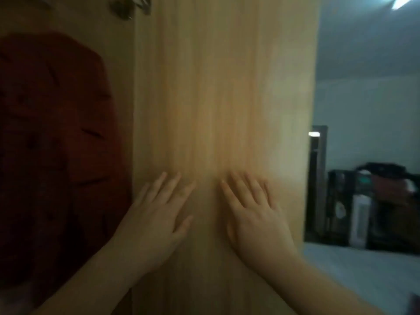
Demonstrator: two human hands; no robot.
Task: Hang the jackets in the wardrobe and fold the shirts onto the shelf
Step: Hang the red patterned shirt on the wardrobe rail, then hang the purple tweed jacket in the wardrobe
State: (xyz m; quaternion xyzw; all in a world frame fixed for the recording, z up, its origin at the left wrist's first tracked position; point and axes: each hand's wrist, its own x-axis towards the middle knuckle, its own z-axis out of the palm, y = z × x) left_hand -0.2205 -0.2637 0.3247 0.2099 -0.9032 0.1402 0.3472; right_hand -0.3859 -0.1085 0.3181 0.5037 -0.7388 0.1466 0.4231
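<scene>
A light wooden wardrobe door (222, 92) fills the middle of the view, very close to me. My left hand (156, 219) lies flat against it, fingers spread, holding nothing. My right hand (254, 214) is pressed flat on the same panel just to the right, also empty. To the left of the door, inside the dark wardrobe, hangs a dark red quilted jacket (54, 155). A metal hanger or hook part (129, 7) shows blurred at the top above it. No shirts are in view.
Right of the door's edge the room opens out: a pale wall (368, 123), a dark narrow upright frame (318, 178), a dark shelf unit with mixed items (372, 205) and pale floor (363, 273). A ceiling light (402, 2) glows at top right.
</scene>
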